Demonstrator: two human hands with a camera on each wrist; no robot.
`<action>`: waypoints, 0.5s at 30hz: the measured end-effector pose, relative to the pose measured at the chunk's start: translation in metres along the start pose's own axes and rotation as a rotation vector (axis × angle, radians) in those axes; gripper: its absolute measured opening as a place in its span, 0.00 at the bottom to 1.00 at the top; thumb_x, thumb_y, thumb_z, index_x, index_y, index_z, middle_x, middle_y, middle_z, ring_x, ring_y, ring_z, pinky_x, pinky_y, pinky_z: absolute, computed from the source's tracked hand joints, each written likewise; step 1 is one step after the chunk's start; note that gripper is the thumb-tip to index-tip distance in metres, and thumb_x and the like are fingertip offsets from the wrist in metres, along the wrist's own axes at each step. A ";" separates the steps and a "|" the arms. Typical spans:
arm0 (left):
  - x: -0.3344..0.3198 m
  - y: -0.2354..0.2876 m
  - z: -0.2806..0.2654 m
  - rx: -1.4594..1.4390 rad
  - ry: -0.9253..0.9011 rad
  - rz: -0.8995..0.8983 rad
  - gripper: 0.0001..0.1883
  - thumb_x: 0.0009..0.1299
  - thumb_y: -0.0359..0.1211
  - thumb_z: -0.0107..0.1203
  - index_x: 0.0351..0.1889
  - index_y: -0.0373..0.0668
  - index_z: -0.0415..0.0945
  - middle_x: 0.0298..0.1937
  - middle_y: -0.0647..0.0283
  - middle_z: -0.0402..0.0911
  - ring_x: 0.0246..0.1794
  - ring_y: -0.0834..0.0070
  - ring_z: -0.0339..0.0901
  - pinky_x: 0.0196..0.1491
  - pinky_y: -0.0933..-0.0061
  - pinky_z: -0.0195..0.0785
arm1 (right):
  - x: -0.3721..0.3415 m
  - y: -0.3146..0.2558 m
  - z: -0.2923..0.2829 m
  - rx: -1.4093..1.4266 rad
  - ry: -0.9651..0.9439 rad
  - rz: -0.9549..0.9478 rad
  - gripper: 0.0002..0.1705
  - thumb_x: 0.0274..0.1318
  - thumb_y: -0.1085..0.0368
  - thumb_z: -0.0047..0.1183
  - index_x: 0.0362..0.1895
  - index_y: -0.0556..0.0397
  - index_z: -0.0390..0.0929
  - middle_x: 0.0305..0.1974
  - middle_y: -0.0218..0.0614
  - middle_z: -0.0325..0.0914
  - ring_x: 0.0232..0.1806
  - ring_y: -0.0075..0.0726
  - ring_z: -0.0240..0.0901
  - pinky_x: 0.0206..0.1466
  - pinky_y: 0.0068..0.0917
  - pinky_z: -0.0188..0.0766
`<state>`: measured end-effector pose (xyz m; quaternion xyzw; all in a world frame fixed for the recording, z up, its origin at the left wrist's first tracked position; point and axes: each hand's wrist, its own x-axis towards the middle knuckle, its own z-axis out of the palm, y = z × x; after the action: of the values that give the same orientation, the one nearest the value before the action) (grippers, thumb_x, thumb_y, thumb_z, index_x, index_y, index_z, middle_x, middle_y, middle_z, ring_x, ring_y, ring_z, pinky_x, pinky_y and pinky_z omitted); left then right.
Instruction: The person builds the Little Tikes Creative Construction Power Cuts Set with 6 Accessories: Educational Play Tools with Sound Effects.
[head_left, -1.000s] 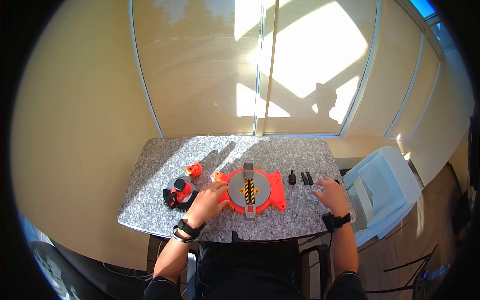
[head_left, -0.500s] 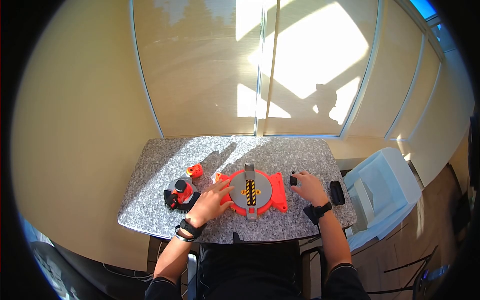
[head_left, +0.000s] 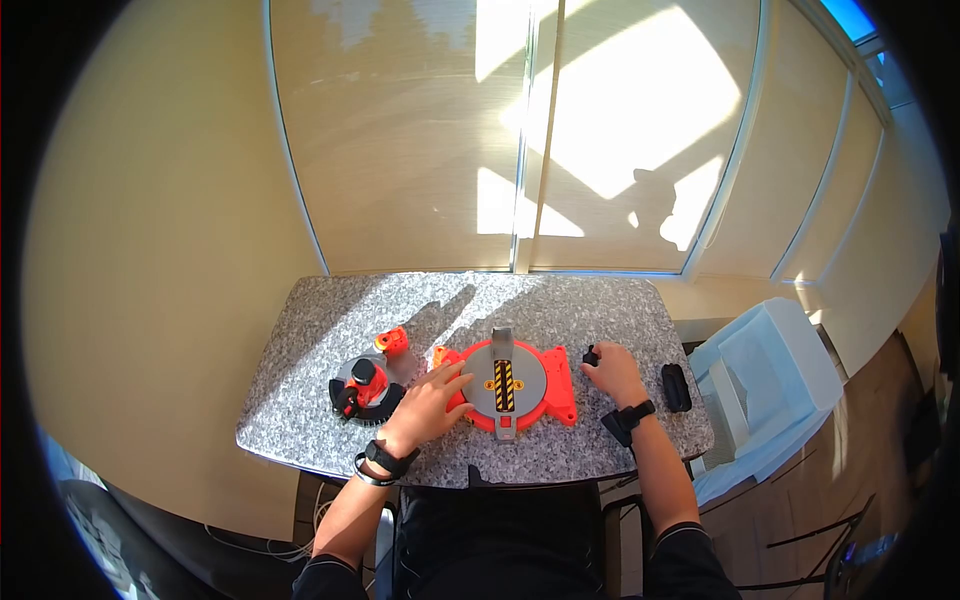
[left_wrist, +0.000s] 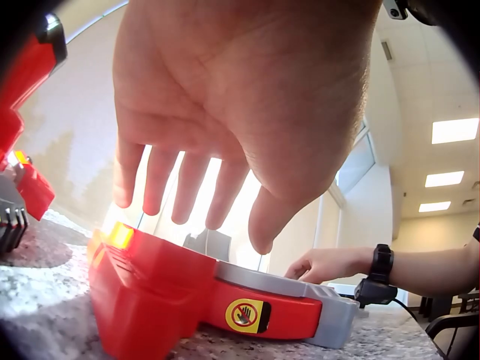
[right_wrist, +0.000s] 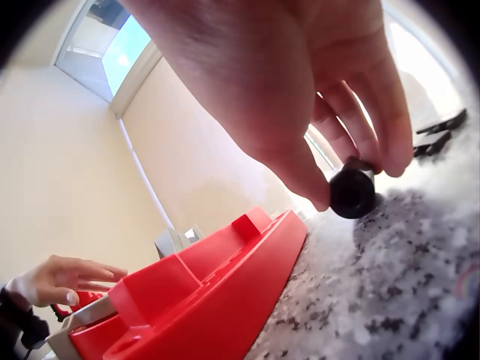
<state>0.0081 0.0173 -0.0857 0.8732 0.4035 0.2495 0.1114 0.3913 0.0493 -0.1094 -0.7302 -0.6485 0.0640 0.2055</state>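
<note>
Inward comes the right hand from beside the speckled grey counter's right edge, its grip now pinching a small black plastic cylinder between thumb and fingers! It's between that edge and the red plastic base with a round grey top. Likely light, stiff, maybe slick; take it round the barrel. Over at the base's left side, the left hand lies spread. Labels: a yellow-and-black striped strip, a round yellow crossed-out-hand sticker; no brand readable.
</note>
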 end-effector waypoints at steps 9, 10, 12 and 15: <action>-0.001 0.006 -0.004 -0.037 0.029 -0.007 0.26 0.72 0.40 0.66 0.66 0.42 0.77 0.73 0.49 0.73 0.73 0.49 0.70 0.71 0.52 0.69 | 0.006 0.012 0.014 0.017 0.072 -0.021 0.26 0.44 0.61 0.67 0.48 0.63 0.85 0.49 0.60 0.82 0.53 0.65 0.80 0.59 0.49 0.78; -0.002 0.005 -0.003 -0.038 0.029 -0.008 0.26 0.72 0.40 0.66 0.66 0.42 0.77 0.73 0.49 0.73 0.73 0.49 0.70 0.71 0.52 0.69 | 0.004 0.009 0.010 0.014 0.040 -0.011 0.26 0.44 0.61 0.66 0.49 0.64 0.84 0.49 0.61 0.81 0.54 0.65 0.79 0.59 0.49 0.77; -0.002 0.003 -0.001 -0.008 0.055 0.014 0.27 0.71 0.38 0.67 0.67 0.43 0.77 0.73 0.51 0.73 0.73 0.51 0.71 0.70 0.54 0.71 | 0.001 0.005 0.008 0.011 0.006 -0.001 0.26 0.45 0.61 0.65 0.49 0.64 0.84 0.49 0.62 0.80 0.54 0.66 0.78 0.60 0.49 0.77; -0.002 0.004 -0.002 -0.008 0.060 0.013 0.27 0.71 0.38 0.67 0.67 0.43 0.77 0.73 0.50 0.73 0.73 0.51 0.71 0.70 0.54 0.71 | 0.002 0.006 0.009 0.039 0.026 -0.008 0.25 0.49 0.61 0.62 0.49 0.66 0.83 0.50 0.64 0.80 0.54 0.68 0.78 0.60 0.51 0.76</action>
<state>0.0085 0.0135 -0.0834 0.8675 0.3998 0.2781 0.1012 0.3934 0.0529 -0.1195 -0.7241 -0.6475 0.0661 0.2282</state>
